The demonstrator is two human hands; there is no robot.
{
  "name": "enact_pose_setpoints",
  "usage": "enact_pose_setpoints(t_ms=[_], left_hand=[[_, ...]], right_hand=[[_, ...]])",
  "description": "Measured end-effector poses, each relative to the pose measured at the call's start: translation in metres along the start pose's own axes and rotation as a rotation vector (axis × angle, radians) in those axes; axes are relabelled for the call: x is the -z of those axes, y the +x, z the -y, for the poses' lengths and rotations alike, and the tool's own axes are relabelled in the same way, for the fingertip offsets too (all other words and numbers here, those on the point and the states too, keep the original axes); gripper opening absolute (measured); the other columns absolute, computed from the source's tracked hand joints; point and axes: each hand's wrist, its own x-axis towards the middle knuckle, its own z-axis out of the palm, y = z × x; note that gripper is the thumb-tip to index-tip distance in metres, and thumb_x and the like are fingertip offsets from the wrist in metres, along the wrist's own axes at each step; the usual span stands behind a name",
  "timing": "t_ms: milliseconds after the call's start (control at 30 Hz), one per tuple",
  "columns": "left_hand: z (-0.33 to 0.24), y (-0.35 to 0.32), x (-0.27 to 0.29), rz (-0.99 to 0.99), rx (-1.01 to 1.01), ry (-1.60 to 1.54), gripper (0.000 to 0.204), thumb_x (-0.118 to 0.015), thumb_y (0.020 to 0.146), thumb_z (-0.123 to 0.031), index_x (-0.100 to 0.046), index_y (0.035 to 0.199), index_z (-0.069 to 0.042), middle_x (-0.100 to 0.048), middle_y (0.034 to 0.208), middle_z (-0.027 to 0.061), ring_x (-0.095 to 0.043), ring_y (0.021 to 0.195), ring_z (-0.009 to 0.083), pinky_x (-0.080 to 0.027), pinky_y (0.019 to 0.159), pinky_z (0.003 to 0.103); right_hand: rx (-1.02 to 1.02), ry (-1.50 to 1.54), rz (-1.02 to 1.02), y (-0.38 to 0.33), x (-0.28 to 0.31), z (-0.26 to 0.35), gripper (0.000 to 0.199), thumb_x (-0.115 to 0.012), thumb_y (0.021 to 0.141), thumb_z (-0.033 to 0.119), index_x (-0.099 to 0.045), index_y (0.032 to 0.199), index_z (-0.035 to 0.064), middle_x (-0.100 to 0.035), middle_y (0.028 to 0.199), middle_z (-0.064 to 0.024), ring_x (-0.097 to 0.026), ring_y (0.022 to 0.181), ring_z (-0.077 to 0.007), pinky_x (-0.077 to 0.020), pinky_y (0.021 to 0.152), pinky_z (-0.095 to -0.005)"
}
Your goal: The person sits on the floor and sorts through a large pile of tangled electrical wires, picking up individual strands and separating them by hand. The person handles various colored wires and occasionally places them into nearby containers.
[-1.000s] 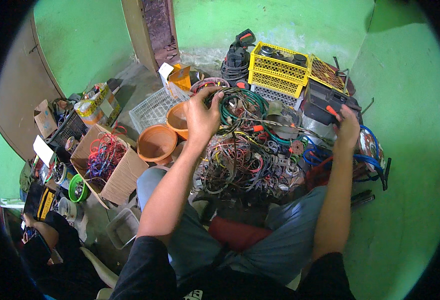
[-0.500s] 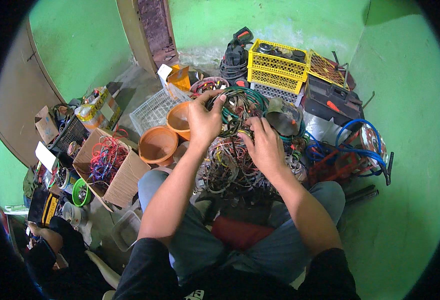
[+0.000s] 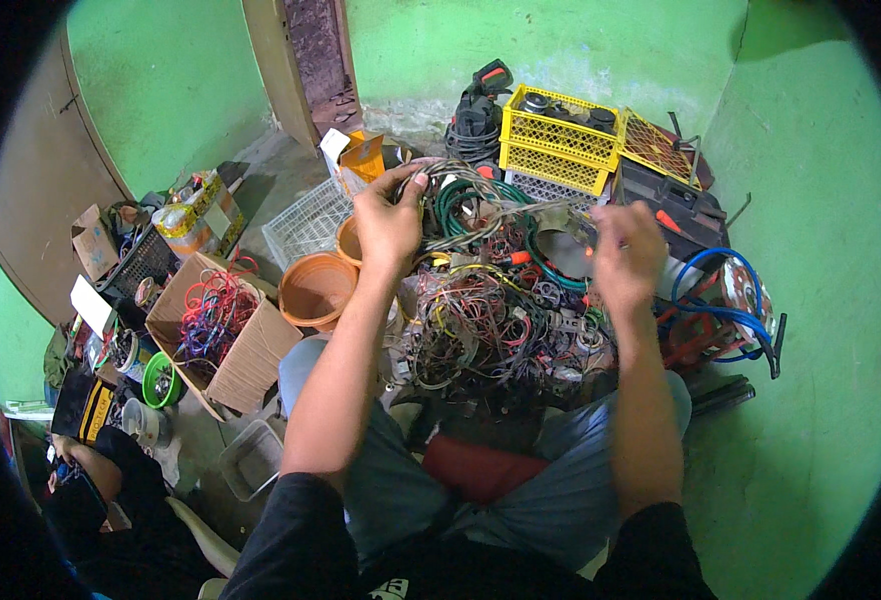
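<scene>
Containers crowd the grey floor [image 3: 273, 165] beneath green walls [image 3: 521, 45].
Far off, two stacked yellow crates [image 3: 551, 162] stand on a grey crate [image 3: 564, 192], right of an upright black machine [image 3: 476, 115]. On the left, two orange pots [image 3: 313, 285] sit just beside a clear plastic crate [image 3: 301, 228]; nearer are an open cardboard box [image 3: 249, 355], a green bowl [image 3: 150, 374] and a shallow grey tray [image 3: 251, 460]. On the right, blue tubing [image 3: 746, 319] loops near a black case [image 3: 696, 222].

The grey floor [image 3: 269, 168] carries a tangled heap of wires [image 3: 476, 325], two orange pots [image 3: 316, 285] just beside it, a clear plastic crate [image 3: 301, 228], an open cardboard box [image 3: 254, 360] and a pale tray [image 3: 251, 460].
</scene>
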Motion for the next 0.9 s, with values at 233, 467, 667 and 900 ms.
enact_pose_setpoints(t_ms=[233, 467, 667, 900], left_hand=[[-0.001, 0.010, 0.016, -0.139, -0.042, 0.106, 0.021, -0.066, 0.089, -0.009, -0.068, 0.104, 0.006, -0.072, 0.088, 0.0139, -0.066, 0.080, 0.0154, -0.051, 0.073, 0.028], [-0.015, 0.003, 0.010, -0.151, -0.076, 0.100, 0.020, -0.065, 0.089, -0.007, -0.068, 0.104, 0.007, -0.072, 0.088, 0.0137, -0.066, 0.079, 0.0141, -0.051, 0.073, 0.026], [-0.008, -0.013, -0.011, -0.073, -0.150, 0.031, 0.017, -0.064, 0.088, -0.005, -0.068, 0.101, 0.006, -0.071, 0.091, 0.0129, -0.065, 0.085, 0.0153, -0.050, 0.081, 0.028], [-0.013, -0.025, -0.020, 0.016, -0.071, -0.025, 0.017, -0.065, 0.089, -0.006, -0.068, 0.100, 0.006, -0.071, 0.092, 0.0126, -0.065, 0.086, 0.0148, -0.049, 0.080, 0.027]], right_hand=[[-0.779, 0.247, -0.429, 0.014, 0.044, -0.091, 0.024, -0.060, 0.090, 0.018, -0.070, 0.082, -0.0014, -0.069, 0.079, -0.0102, -0.061, 0.071, -0.0164, -0.0482, 0.070, -0.0313], [-0.585, -0.041, -0.254, -0.002, 0.019, -0.104, 0.027, -0.063, 0.084, 0.010, -0.064, 0.110, -0.0003, -0.065, 0.101, -0.0150, -0.063, 0.092, -0.0238, -0.0486, 0.084, -0.0373], [-0.026, 0.325, 0.138, -0.017, -0.019, 0.043, 0.023, -0.067, 0.084, 0.015, -0.064, 0.104, 0.0048, -0.060, 0.098, -0.0126, -0.058, 0.093, -0.0332, -0.0442, 0.083, -0.0435], [-0.093, 0.425, 0.313, -0.043, -0.056, 0.072, 0.025, -0.066, 0.086, 0.006, -0.060, 0.110, 0.0015, -0.061, 0.093, -0.0160, -0.062, 0.083, -0.0357, -0.0498, 0.072, -0.0424]])
